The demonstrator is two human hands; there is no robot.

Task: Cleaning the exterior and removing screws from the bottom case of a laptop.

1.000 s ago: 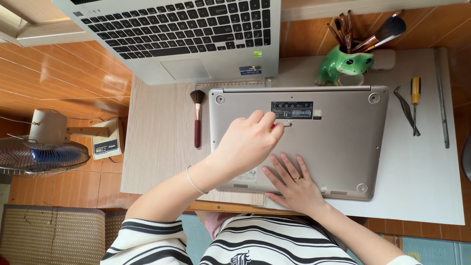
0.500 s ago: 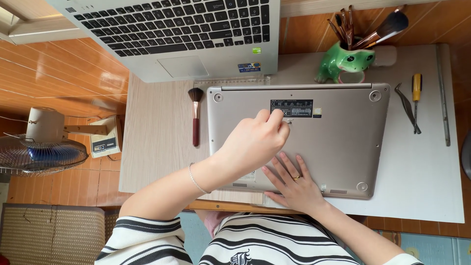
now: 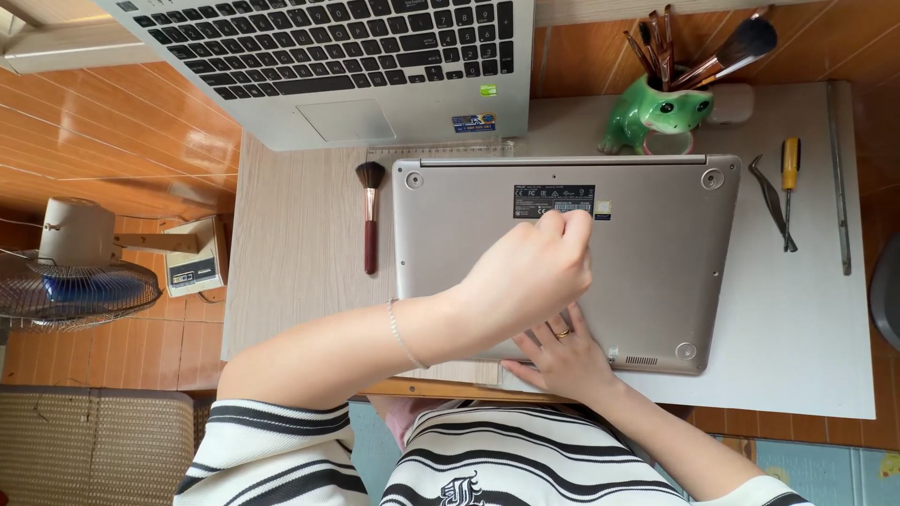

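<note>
Upturned laptop (image 3: 647,253) lies under flat right hand (image 3: 562,356) and loosely curled, empty left hand (image 3: 525,276).

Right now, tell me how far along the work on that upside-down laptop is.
Done: the silver laptop lies base-up on the mat. In hand: left hand touches its label, right hand steadies it. Left: base panel on; screwdriver and tweezers lie unused.

Silver-grey upturned laptop base (image 3: 647,262) with a black label strip, on a pale grey desk mat (image 3: 806,328). Glossy green frog-shaped ceramic holder (image 3: 652,112); dark red-handled brush (image 3: 370,220); yellow-handled screwdriver (image 3: 790,183). Black-and-white striped shirt (image 3: 506,459), warm orange-brown wood floor (image 3: 112,122).
</note>
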